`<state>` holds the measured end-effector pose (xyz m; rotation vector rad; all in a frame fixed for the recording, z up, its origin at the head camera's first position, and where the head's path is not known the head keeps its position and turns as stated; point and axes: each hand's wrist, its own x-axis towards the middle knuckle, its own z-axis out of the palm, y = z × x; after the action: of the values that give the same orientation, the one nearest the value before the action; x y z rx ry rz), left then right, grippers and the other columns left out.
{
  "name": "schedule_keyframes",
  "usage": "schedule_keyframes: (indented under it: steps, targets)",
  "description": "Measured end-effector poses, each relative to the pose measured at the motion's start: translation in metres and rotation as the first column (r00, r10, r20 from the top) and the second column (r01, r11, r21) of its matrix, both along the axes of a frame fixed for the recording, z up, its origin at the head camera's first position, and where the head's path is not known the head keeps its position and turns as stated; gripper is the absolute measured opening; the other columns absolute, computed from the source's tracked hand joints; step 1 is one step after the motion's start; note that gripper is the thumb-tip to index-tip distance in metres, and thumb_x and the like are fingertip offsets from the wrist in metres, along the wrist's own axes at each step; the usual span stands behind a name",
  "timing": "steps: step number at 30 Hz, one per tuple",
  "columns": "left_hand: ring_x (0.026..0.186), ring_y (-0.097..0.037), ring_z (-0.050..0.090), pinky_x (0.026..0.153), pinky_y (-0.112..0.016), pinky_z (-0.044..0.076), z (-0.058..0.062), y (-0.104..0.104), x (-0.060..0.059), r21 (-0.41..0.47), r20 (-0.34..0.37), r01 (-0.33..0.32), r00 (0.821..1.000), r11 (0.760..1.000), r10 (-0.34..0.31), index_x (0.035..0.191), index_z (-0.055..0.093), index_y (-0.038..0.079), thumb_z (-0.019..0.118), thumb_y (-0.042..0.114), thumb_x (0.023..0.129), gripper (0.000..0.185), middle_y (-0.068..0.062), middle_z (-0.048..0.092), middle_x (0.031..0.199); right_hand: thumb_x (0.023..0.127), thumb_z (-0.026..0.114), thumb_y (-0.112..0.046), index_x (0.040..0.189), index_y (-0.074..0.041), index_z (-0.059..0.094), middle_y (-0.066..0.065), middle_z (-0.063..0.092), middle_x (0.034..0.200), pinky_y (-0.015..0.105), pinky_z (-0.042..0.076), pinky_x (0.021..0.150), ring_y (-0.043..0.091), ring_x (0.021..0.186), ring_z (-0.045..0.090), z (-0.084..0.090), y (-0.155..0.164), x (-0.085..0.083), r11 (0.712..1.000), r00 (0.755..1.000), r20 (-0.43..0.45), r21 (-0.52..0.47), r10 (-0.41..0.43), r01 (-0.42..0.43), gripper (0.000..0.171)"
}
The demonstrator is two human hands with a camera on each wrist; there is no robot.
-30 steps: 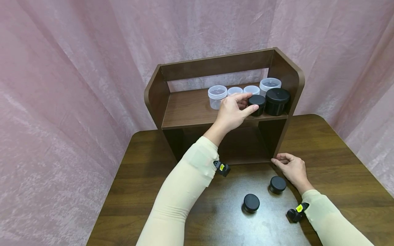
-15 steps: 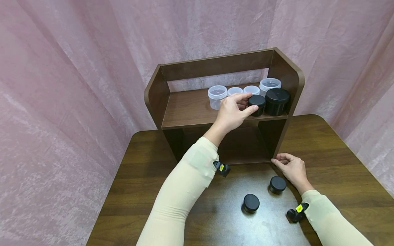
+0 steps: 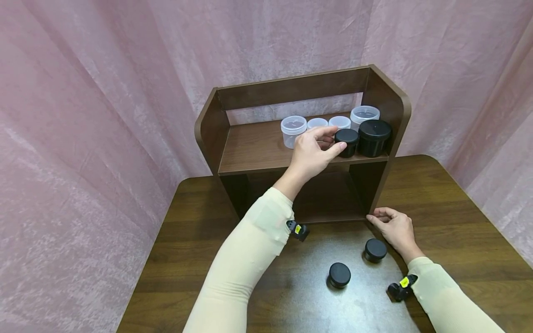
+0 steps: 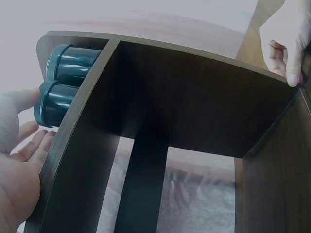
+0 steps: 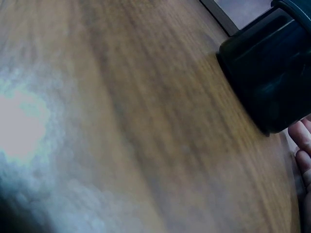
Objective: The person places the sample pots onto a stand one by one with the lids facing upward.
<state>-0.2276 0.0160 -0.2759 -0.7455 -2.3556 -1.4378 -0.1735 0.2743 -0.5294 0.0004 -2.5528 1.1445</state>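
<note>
Small black jar [image 3: 347,144]: on front of upper shelf [image 3: 256,150] of brown rack [image 3: 385,99], just beside larger black jar [image 3: 374,138], clear tubs [image 3: 294,128] behind. Pinches it with left grip [image 3: 310,150], between thumb and fingers; with right grip [image 3: 394,228], holds rack's lower corner, near two black pots [image 3: 339,274] on surface [image 3: 195,259].

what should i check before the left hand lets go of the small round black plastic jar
1. Small round black plastic jar upright: ok
2. Its base flat on the brown wooden shelf: cannot tell
3. Left hand clear of it: not ok, thumb and fingers surround it
4. Right hand at the shelf's lower corner: ok
5. Large round black plastic jar upright alongside: ok
</note>
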Motion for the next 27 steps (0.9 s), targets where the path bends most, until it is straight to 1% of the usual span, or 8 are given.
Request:
schedule_keyframes:
  steps: [3,6,9,12,15,20,22,27]
  targets:
    - [0.089,-0.009,0.067,0.079,-0.014,0.050,0.000,-0.003,0.002,0.027,-0.010,-0.002,1.000,1.000,0.002,0.120,0.066,0.005,0.078,0.019,0.082,0.042,-0.008,0.067,0.108,0.082,0.076,-0.037,0.093,-0.012,0.072,0.003,0.072,0.083,0.013,0.044,0.057,-0.002,0.068,0.060,0.000,0.000,-0.001,1.000,1.000,-0.004,-0.001,0.001,-0.001,0.028]
    - [0.087,-0.009,0.067,0.079,-0.015,0.051,-0.001,-0.005,0.005,0.034,-0.015,0.001,1.000,0.999,0.000,0.120,0.066,0.004,0.077,0.019,0.083,0.042,-0.011,0.067,0.108,0.082,0.076,-0.037,0.094,-0.012,0.072,0.003,0.072,0.083,0.013,0.044,0.058,-0.003,0.068,0.060,0.000,0.000,-0.001,1.000,1.000,-0.001,0.000,0.001,-0.001,0.028]
    - [0.085,-0.007,0.067,0.078,-0.014,0.050,-0.003,-0.009,0.009,0.032,-0.031,0.005,1.000,0.999,-0.004,0.119,0.066,0.003,0.077,0.019,0.083,0.041,-0.010,0.068,0.104,0.083,0.076,-0.037,0.094,-0.012,0.072,0.004,0.072,0.083,0.013,0.044,0.058,-0.003,0.068,0.060,0.000,0.000,-0.001,1.000,1.000,0.003,-0.001,0.003,-0.003,0.028]
    - [0.081,-0.008,0.067,0.075,-0.016,0.052,-0.005,-0.012,0.014,0.058,-0.060,0.023,0.998,0.998,-0.019,0.116,0.068,0.001,0.078,0.017,0.082,0.039,-0.010,0.069,0.100,0.083,0.075,-0.038,0.094,-0.012,0.072,0.004,0.072,0.084,0.014,0.044,0.057,-0.003,0.069,0.060,0.001,0.001,0.000,1.000,1.000,0.006,-0.004,0.003,-0.003,0.029]
    - [0.080,-0.008,0.066,0.074,-0.017,0.053,-0.008,-0.015,0.019,0.076,-0.079,0.041,0.996,0.996,-0.035,0.114,0.068,0.000,0.078,0.015,0.081,0.037,-0.011,0.069,0.100,0.083,0.075,-0.038,0.094,-0.012,0.072,0.005,0.072,0.084,0.014,0.044,0.058,-0.003,0.069,0.060,0.001,0.002,0.000,1.000,1.000,0.009,-0.007,0.003,-0.003,0.029]
    - [0.080,-0.008,0.066,0.074,-0.018,0.053,-0.013,-0.019,0.028,0.081,-0.069,0.061,0.996,0.995,-0.055,0.112,0.068,0.000,0.078,0.015,0.081,0.035,-0.012,0.069,0.101,0.083,0.076,-0.038,0.094,-0.012,0.072,0.004,0.072,0.083,0.013,0.044,0.058,-0.005,0.068,0.059,0.001,0.003,0.000,1.000,1.000,0.003,-0.002,-0.001,0.001,0.029]
    - [0.081,-0.008,0.066,0.074,-0.020,0.054,-0.015,-0.020,0.032,0.084,-0.061,0.072,0.996,0.994,-0.067,0.111,0.068,-0.001,0.078,0.014,0.081,0.035,-0.012,0.069,0.100,0.082,0.076,-0.038,0.093,-0.012,0.072,0.003,0.072,0.083,0.013,0.044,0.058,-0.005,0.068,0.059,0.000,0.003,0.000,1.000,1.000,-0.001,0.002,-0.006,0.006,0.028]
    - [0.084,-0.012,0.067,0.075,-0.022,0.054,-0.021,-0.022,0.042,0.114,-0.052,0.110,0.993,0.987,-0.105,0.110,0.069,-0.001,0.079,0.012,0.080,0.034,-0.012,0.069,0.101,0.082,0.077,-0.037,0.093,-0.012,0.072,0.003,0.072,0.082,0.013,0.043,0.058,-0.006,0.067,0.058,0.001,0.005,0.001,1.000,1.000,-0.011,0.002,-0.012,0.012,0.028]
